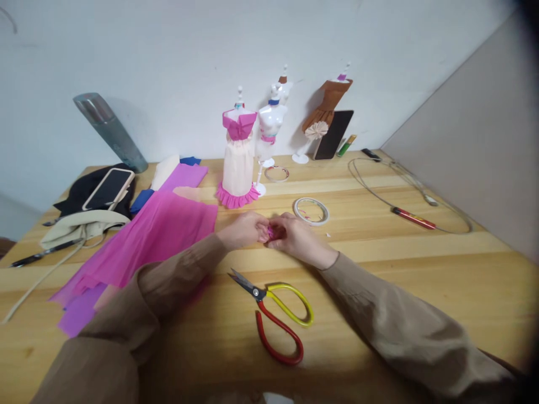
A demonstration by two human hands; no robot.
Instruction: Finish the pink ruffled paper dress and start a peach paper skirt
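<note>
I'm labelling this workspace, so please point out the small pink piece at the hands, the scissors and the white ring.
Pink piece (270, 230): head view, on its small exposed part.
Scissors (256, 292): head view, on the pivot.
White ring (312, 223): head view, on its near rim.

The wooden table (442, 275) has a flat, pale yellow-brown top with alternating lighter and darker grain bands running crosswise. A plain off-white back wall (177, 56) rises behind the table's far edge. A greyer side wall (475, 118) stands along the table's right edge and meets the back wall in a slanting corner. Illumination is diffuse, brighter on the back wall.
</note>
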